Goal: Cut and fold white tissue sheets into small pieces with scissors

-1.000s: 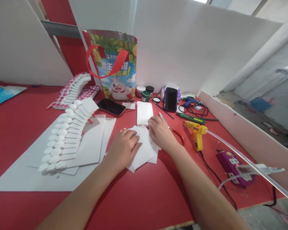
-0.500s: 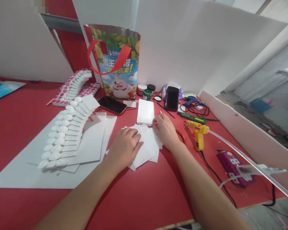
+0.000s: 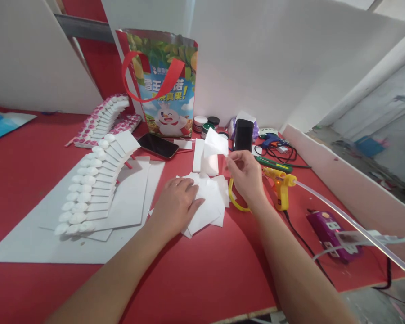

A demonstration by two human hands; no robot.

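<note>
My left hand (image 3: 175, 202) lies with its fingers out on a loose fan of white paper pieces (image 3: 205, 207), holding nothing. Above and to the right, my right hand (image 3: 248, 173) pinches the edge of a single white paper piece (image 3: 217, 141), raised over the table. Behind that raised piece is a white rectangular block (image 3: 199, 157), partly covered by it. A yellow ring-shaped handle (image 3: 234, 198) shows beneath my right hand; the rest of that thing is hidden.
On the right lie a yellow glue gun (image 3: 280, 182) with a long clear stick and a purple power strip (image 3: 334, 234). A curved white piece edged with discs (image 3: 97, 184) rests on white boards at left. Behind stand a printed bag (image 3: 165, 85), a phone (image 3: 157, 146) and small jars (image 3: 200, 122).
My right hand has moved up from the paper pile, lifting one white piece over the block. The yellow ring handle shows more now. My left hand has stayed on the pile.
</note>
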